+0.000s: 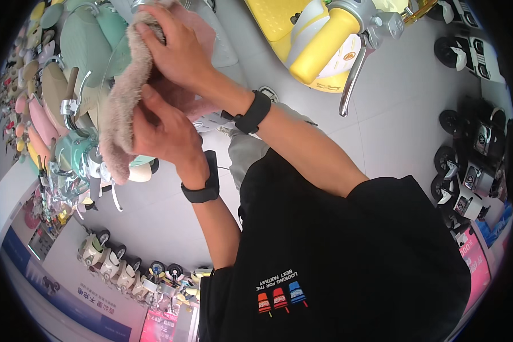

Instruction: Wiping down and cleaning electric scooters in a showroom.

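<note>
A fluffy pinkish-beige cloth (119, 107) hangs bunched between my two hands at the upper left. My left hand (164, 132) grips its lower part, thumb up, with fingers partly hidden. My right hand (177, 51) holds the upper part, its fingers curled over the edge. A smoother, darker pink part (203, 32) shows behind my hands; whether it belongs to the cloth is unclear. Green scooter parts (87, 42) lie beyond the cloth. Both wrists wear black bands.
To the right stands a yellow scooter with a yellow handgrip (325, 47) and a metal brake lever (352, 77). Rows of scooters crowd the left. More cream scooters (111, 267) line the lower left, and black and white ones (474, 179) the right edge.
</note>
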Demonstrator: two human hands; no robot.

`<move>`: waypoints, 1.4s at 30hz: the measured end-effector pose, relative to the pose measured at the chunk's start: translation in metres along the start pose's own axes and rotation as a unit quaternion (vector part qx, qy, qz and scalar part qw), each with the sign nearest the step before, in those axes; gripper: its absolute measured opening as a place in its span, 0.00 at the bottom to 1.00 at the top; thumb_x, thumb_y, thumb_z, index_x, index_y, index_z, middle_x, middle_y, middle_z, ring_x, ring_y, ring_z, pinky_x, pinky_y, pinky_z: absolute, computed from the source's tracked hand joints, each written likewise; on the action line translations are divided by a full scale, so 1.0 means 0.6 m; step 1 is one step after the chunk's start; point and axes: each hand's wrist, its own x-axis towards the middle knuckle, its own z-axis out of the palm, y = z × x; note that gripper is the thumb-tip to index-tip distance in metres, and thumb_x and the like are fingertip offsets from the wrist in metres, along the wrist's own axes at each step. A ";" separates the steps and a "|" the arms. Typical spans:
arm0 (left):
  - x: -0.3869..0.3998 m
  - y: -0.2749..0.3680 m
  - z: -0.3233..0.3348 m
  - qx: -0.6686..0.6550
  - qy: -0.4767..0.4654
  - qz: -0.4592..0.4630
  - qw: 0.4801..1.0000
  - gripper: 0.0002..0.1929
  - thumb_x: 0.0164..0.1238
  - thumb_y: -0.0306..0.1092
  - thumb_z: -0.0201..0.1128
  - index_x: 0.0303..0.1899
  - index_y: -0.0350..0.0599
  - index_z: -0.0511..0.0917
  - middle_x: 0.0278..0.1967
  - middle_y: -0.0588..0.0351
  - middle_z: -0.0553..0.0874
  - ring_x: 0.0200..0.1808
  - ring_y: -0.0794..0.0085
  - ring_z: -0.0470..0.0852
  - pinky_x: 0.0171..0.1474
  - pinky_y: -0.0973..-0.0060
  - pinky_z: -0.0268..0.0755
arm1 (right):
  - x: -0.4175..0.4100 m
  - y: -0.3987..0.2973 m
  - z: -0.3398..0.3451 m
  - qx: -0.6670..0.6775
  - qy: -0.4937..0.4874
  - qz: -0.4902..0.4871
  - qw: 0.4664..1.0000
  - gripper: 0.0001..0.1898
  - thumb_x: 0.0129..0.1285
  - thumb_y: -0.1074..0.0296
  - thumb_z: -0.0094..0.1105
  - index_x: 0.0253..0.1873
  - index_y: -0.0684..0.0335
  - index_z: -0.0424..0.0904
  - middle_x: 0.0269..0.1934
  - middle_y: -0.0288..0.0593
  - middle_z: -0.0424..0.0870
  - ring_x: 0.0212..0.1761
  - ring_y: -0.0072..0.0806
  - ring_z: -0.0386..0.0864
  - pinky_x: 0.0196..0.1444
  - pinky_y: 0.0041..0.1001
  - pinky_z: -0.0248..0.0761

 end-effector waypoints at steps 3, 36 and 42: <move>0.045 0.003 -0.003 0.005 0.041 0.031 0.999 0.13 0.76 0.33 0.62 0.46 0.26 0.83 0.41 0.45 0.89 0.37 0.64 0.85 0.44 0.68 0.78 | 0.023 -0.025 0.007 0.007 -0.024 -0.114 0.993 0.23 0.72 0.59 0.54 0.67 0.65 0.71 0.64 0.62 0.76 0.66 0.58 0.73 0.70 0.43 0.64; -0.137 -0.084 0.043 0.027 -0.129 -0.020 0.991 0.14 0.78 0.34 0.60 0.48 0.27 0.82 0.40 0.48 0.88 0.37 0.67 0.84 0.45 0.70 0.76 | -0.117 0.121 -0.031 -0.111 0.028 0.124 0.986 0.22 0.73 0.64 0.54 0.68 0.65 0.71 0.43 0.60 0.86 0.46 0.57 0.82 0.50 0.47 0.73; -0.089 -0.042 -0.001 -0.001 -0.065 -0.095 0.993 0.14 0.78 0.34 0.59 0.47 0.27 0.81 0.40 0.46 0.87 0.38 0.65 0.83 0.46 0.70 0.76 | -0.086 0.048 -0.030 -0.170 0.048 0.073 0.981 0.15 0.69 0.66 0.59 0.56 0.66 0.78 0.40 0.57 0.86 0.40 0.56 0.83 0.44 0.46 0.73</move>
